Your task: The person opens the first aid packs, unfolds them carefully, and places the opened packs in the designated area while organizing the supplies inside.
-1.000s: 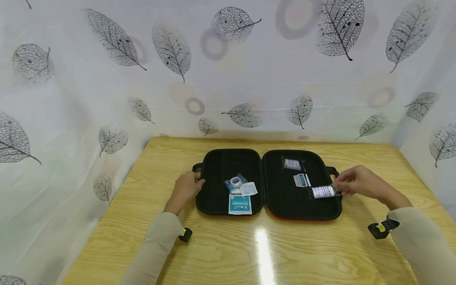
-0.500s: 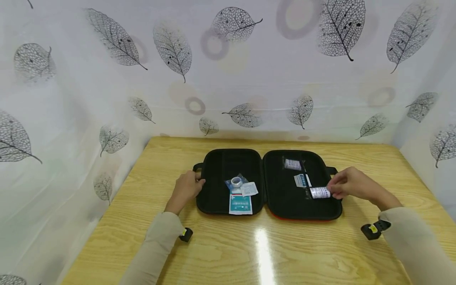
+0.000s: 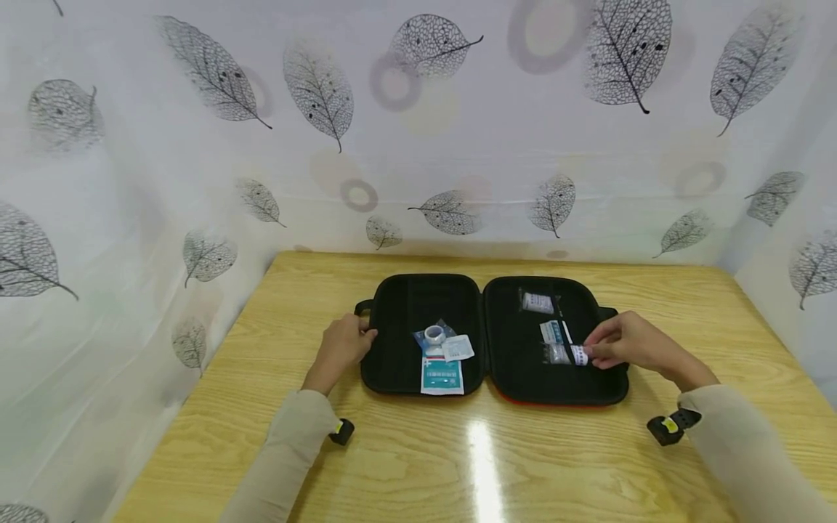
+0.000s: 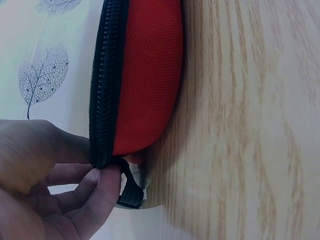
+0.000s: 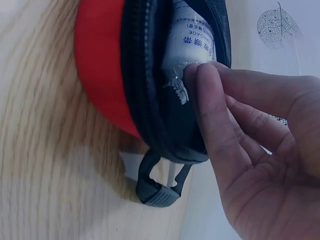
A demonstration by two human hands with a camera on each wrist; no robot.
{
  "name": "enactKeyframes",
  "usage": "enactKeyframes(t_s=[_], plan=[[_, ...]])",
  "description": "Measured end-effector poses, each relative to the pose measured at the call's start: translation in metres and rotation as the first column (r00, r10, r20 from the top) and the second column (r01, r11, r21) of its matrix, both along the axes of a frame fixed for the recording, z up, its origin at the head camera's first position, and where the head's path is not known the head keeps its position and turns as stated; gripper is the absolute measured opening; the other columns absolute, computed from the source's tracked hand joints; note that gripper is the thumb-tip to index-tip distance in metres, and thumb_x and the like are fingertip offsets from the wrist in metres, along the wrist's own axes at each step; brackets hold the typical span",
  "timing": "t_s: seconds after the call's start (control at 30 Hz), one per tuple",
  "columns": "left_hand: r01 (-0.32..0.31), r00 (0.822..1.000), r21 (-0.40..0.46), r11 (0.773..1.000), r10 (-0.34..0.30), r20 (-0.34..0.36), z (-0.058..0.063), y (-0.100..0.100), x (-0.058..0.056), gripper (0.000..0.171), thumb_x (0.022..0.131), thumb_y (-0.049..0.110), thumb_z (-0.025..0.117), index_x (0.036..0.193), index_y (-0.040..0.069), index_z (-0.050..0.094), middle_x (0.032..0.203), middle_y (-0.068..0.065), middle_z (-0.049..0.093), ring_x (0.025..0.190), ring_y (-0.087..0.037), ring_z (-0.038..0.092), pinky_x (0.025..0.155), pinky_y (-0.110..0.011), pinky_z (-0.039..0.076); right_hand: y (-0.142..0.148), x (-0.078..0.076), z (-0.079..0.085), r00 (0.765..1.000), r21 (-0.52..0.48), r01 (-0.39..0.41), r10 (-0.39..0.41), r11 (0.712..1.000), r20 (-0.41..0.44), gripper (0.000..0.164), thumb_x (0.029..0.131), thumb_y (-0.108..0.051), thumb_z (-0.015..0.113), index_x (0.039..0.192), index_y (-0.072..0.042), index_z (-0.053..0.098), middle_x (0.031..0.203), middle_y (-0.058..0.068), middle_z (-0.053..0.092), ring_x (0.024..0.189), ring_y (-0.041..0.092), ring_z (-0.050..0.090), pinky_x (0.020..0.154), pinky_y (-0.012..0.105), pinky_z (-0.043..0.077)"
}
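Note:
A black-lined, red-shelled zip case (image 3: 536, 385) lies open flat, its two halves side by side. My left hand (image 3: 343, 345) pinches the zipped rim (image 4: 104, 95) at the left half's outer edge, beside the loop handle (image 4: 132, 190). Over the right half, my right hand (image 3: 628, 341) pinches the crimped wrapper end of a bandage roll (image 3: 580, 354) between thumb and finger. That roll lies across the lining, its middle under a thin black strap. Printing shows on its clear wrapper (image 5: 187, 47) in the right wrist view. Another wrapped roll (image 3: 538, 302) and a small white-and-teal packet (image 3: 551, 332) lie further back along the strap.
In the left half sit a white tape roll (image 3: 434, 335), a small white sachet (image 3: 457, 348) and a teal-and-white packet (image 3: 441, 375), with a blue clear wrapper around the tape. Wooden table (image 3: 418, 465) surrounds the case; a leaf-print curtain (image 3: 445, 160) hangs behind.
My right hand has moved left with the bandage roll, whose far end has passed under the strap. My left hand stays at the case's rim.

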State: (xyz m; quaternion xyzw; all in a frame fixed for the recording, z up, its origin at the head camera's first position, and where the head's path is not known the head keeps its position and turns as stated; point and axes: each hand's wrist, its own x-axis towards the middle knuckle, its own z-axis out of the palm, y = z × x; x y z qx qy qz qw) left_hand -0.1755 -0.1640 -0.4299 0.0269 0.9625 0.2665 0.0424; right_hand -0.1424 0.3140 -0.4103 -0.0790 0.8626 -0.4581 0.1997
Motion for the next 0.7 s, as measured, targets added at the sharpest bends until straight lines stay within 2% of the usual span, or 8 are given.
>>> enactKeyframes(t_s=[0.17,0.4,0.7], plan=[[-0.002,1.000,0.003,1.000,0.002,0.005,0.000,0.000,0.001,0.044,0.100,0.016,0.064,0.059,0.013,0.048,0.054,0.002,0.043,0.050,-0.012,0.042,0.047,-0.024,0.031,-0.005,-0.001,-0.003,1.000,-0.022,0.019,-0.019,1.000,0.015,0.017,0.096,0.001,0.064,0.106,0.015,0.067,0.093,0.015,0.073,0.079,0.022,0.073,0.068,0.034,0.062],[0.004,1.000,0.011,1.000,-0.004,-0.003,0.001,0.001,0.001,0.049,0.100,0.016,0.064,0.058,0.016,0.039,0.053,0.003,0.039,0.048,-0.011,0.039,0.046,-0.023,0.029,-0.010,-0.002,-0.003,0.998,-0.056,0.034,-0.031,0.998,0.047,0.019,0.097,0.004,0.059,0.110,0.018,0.063,0.097,0.018,0.073,0.081,0.024,0.073,0.071,0.034,0.062],[0.003,1.000,0.010,1.000,-0.002,-0.004,0.000,0.000,0.000,0.050,0.100,0.017,0.065,0.058,0.017,0.037,0.052,0.004,0.038,0.048,-0.011,0.038,0.046,-0.024,0.028,-0.012,-0.002,-0.001,0.999,-0.084,0.005,-0.001,0.996,0.048,0.022,0.098,0.005,0.058,0.114,0.020,0.061,0.098,0.020,0.073,0.082,0.023,0.073,0.071,0.035,0.062]])
